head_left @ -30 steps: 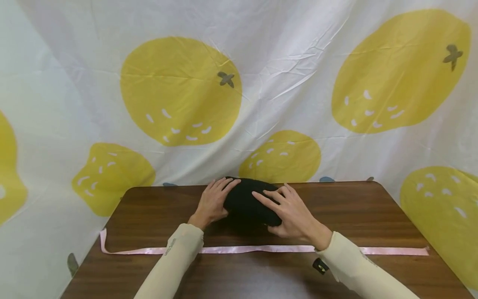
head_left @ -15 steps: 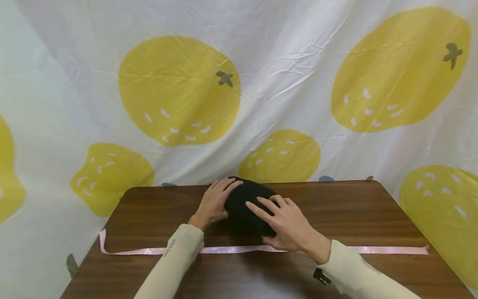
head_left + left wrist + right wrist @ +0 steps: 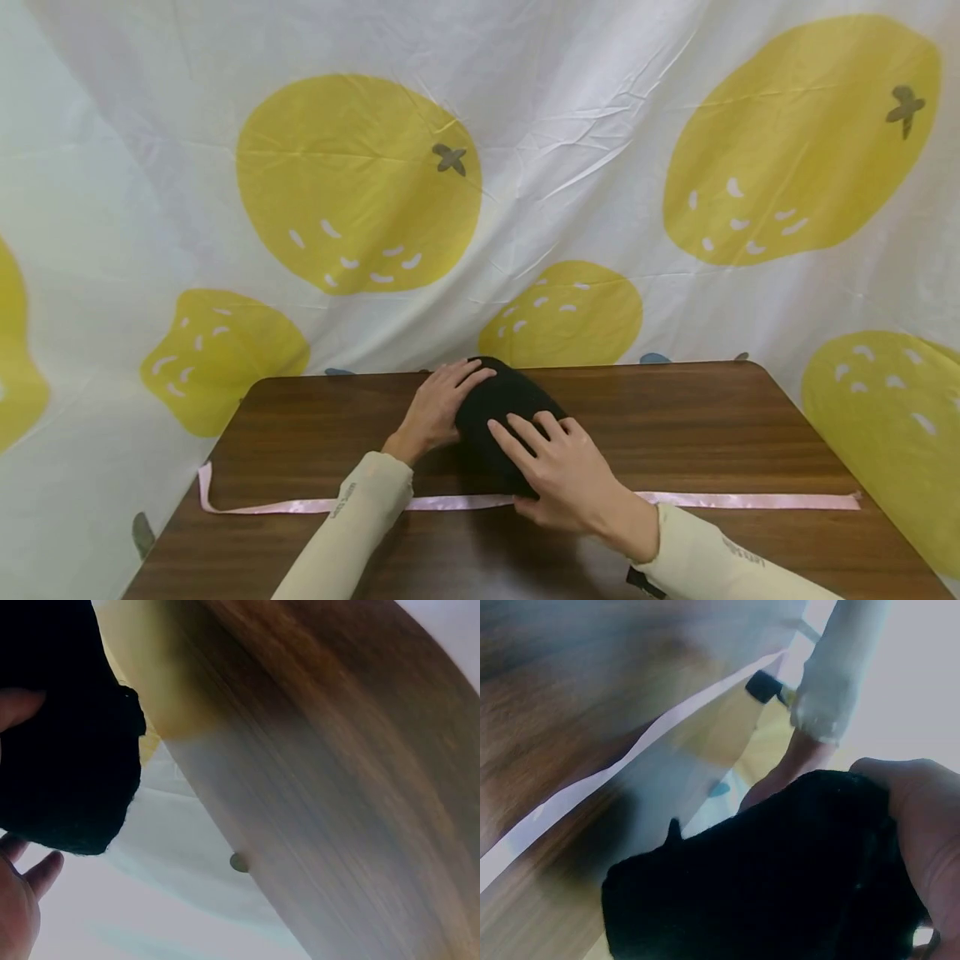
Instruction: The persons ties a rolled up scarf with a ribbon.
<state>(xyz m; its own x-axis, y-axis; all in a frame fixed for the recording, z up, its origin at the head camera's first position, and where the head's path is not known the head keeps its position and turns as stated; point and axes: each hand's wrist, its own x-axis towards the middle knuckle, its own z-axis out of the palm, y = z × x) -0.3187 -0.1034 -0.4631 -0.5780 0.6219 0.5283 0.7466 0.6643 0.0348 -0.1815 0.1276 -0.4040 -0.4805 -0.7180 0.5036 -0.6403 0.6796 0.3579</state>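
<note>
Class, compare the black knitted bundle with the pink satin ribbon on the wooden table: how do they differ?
The black knitted bundle is dark, thick and rolled up; the pink satin ribbon is pale, thin and laid out flat. The left hand and right hand both rest on the bundle; the ribbon's shown lengths lie untouched. The bundle is compact; the ribbon spans nearly the table's width. Both lie on the brown wooden table.

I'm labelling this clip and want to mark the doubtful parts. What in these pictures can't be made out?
- Black cloth bundle, head view: its near end is hidden under the right hand; what garment it is cannot be told.
- Pink ribbon, head view: its middle is covered by that hand and the bundle.
- Left hand, left wrist view: only fingertips show, cut off by the frame edge.
- Table, wrist views: blurred.
</note>
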